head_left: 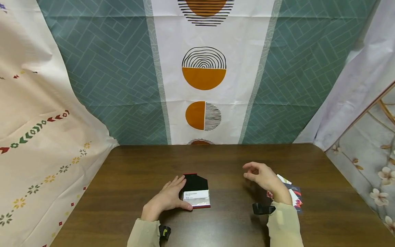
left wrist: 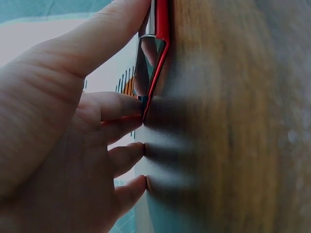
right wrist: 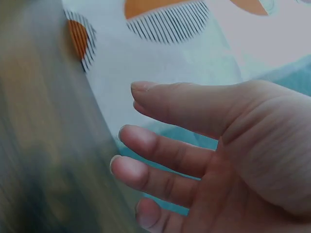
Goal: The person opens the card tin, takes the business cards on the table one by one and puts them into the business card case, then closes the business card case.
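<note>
A red-edged card case (head_left: 195, 199) lies unfolded on the table, its black lining facing up at the far side and a silvery half nearer. A white card (head_left: 194, 194) with small printed text shows in it. My left hand (head_left: 168, 197) holds the case from its left side, thumb on the near edge and fingers along the far left edge. In the left wrist view the remaining fingertips (left wrist: 130, 194) rest against the tabletop. To the right, my right hand (head_left: 260, 175) hovers over the table with fingers loosely bent and nothing in them.
Several printed cards (head_left: 297, 192) lie in a loose pile, partly hidden under the right forearm. The brown wooden table (head_left: 139, 161) ends at a patterned cloth (head_left: 203, 123) behind it. Other cloths hang at the left and right sides.
</note>
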### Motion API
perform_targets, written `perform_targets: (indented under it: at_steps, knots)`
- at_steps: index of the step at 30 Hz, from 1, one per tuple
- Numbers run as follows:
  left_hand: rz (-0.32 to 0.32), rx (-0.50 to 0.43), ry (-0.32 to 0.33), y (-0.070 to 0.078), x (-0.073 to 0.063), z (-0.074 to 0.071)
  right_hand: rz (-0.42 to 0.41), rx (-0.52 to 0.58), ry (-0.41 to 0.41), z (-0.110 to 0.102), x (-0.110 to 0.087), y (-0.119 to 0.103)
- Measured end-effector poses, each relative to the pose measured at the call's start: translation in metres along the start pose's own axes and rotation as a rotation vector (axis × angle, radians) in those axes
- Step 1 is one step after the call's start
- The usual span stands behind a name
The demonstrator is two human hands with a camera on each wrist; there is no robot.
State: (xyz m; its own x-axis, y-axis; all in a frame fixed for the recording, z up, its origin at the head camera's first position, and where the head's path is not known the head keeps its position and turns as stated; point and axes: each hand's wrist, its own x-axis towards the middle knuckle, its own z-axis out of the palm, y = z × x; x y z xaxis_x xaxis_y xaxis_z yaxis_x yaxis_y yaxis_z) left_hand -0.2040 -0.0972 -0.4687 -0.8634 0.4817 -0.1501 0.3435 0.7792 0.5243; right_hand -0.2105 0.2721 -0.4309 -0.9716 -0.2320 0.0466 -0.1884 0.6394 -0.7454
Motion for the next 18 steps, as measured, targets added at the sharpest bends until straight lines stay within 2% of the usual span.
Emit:
perform_targets:
  at_steps: [6,14,18]
  knots:
    - [-0.002,-0.008,-0.002,0.001,0.0,0.0,0.039,-0.032,0.022,-0.024,-0.012,0.01]
    - [-0.003,0.0,-0.002,0.0,0.0,-0.002,0.03,-0.124,0.016,-0.043,-0.023,0.022]
    - [-0.002,0.009,0.0,0.0,0.0,-0.002,0.051,-0.145,0.011,-0.052,-0.029,0.029]
